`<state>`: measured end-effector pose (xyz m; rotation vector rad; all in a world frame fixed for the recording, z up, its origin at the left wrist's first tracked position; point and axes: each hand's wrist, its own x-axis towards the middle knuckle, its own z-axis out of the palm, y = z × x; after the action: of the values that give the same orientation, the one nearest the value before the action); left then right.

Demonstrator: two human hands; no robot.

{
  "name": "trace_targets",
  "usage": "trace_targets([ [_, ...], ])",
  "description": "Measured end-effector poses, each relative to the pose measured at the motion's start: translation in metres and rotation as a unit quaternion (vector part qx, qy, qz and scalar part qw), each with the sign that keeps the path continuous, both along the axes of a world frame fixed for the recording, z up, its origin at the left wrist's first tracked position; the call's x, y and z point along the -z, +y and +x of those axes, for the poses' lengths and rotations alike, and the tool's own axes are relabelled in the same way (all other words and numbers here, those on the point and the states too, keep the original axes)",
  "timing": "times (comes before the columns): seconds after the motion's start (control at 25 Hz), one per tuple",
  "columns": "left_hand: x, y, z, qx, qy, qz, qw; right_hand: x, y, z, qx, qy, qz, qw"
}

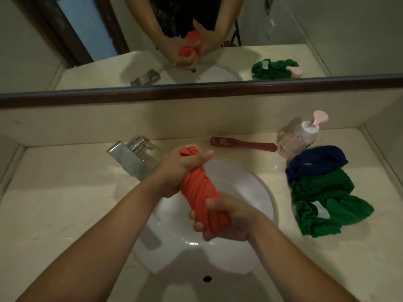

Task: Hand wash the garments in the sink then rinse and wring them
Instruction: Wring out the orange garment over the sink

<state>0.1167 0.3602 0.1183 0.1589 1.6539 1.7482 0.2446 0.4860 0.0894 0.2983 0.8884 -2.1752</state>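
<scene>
Head view: a white sink (pixel 257 186) set in a pale counter is seen from above.
Orange garment (pixel 199 190): it is twisted into a tight roll and held in the air over the basin, apart from the bowl and the counter.
Left hand (pixel 178 168): it is clenched round the far end of the roll, and a knot of cloth is left poking out above the thumb.
Right hand (pixel 229 219): it is wrapped round the near end, with the fingers curled over the cloth.
Long axis: it runs from far left, beside the faucet (pixel 130 159), down to near right, and the far end is held higher.
Progress: wringing of this piece is judged to be under way, so its washing and rinsing are probably done. No running water is seen.
Left to do: a blue garment (pixel 316 160) and a green garment (pixel 327 205) are piled together on the counter right of the sink. Whether they have been washed cannot be told.
Nearby: a clear pump bottle (pixel 299 137) is laid just behind the pile.
</scene>
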Motion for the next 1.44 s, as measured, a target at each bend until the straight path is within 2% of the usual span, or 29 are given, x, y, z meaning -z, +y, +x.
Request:
trace_targets([
  [0.04, 0.000, 0.004, -0.003, -0.004, 0.057, -0.064, 0.996, -0.008, 0.002, -0.008, -0.010, 0.011, 0.141, 0.990],
  [0.08, 0.002, 0.011, -0.006, -0.009, 0.122, -0.119, 0.985, -0.015, 0.001, -0.018, -0.026, 0.021, 0.273, 0.962],
  [0.2, 0.002, 0.036, -0.016, -0.034, 0.264, -0.230, 0.936, -0.008, -0.005, -0.060, -0.042, 0.047, 0.529, 0.846],
  [0.32, 0.016, 0.050, -0.026, -0.056, 0.291, -0.309, 0.904, 0.021, -0.010, -0.082, -0.042, 0.090, 0.685, 0.721],
  [0.4, 0.025, 0.054, -0.026, -0.065, 0.268, -0.311, 0.909, 0.031, -0.009, -0.082, -0.025, 0.121, 0.709, 0.694],
  [0.48, 0.029, 0.051, -0.025, -0.084, 0.270, -0.296, 0.912, 0.028, -0.006, -0.077, -0.016, 0.118, 0.692, 0.712],
  [0.56, 0.032, 0.040, -0.026, -0.115, 0.268, -0.254, 0.922, 0.018, -0.004, -0.064, 0.010, 0.093, 0.632, 0.770],
  [0.68, 0.043, 0.022, -0.013, -0.146, 0.182, -0.173, 0.957, 0.002, -0.002, -0.036, 0.045, 0.077, 0.544, 0.834],
  [0.76, 0.050, 0.015, 0.001, -0.125, 0.120, -0.147, 0.974, 0.000, -0.003, -0.021, 0.047, 0.069, 0.519, 0.851],
  [0.84, 0.055, 0.008, 0.010, -0.077, 0.049, -0.143, 0.985, 0.007, -0.003, -0.012, 0.049, 0.066, 0.522, 0.849],
  [0.88, 0.057, 0.004, 0.014, -0.061, 0.016, -0.141, 0.988, 0.011, -0.002, -0.008, 0.055, 0.062, 0.499, 0.862],
  [0.96, 0.060, -0.004, 0.020, -0.076, -0.023, -0.101, 0.992, 0.016, 0.000, -0.001, 0.098, 0.026, 0.392, 0.914],
  [1.04, 0.067, -0.013, 0.027, -0.105, -0.007, -0.071, 0.992, 0.017, -0.001, 0.004, 0.133, -0.010, 0.290, 0.948],
  [1.16, 0.065, -0.015, 0.040, -0.102, -0.013, -0.012, 0.995, 0.019, -0.010, 0.010, 0.112, -0.026, 0.202, 0.973],
  [1.32, 0.052, -0.018, 0.038, -0.114, -0.112, 0.096, 0.982, 0.021, -0.011, 0.009, 0.035, -0.031, 0.147, 0.988],
  [1.44, 0.042, -0.015, 0.032, -0.107, -0.118, 0.102, 0.982, 0.015, -0.004, 0.002, 0.003, -0.020, 0.107, 0.994],
])
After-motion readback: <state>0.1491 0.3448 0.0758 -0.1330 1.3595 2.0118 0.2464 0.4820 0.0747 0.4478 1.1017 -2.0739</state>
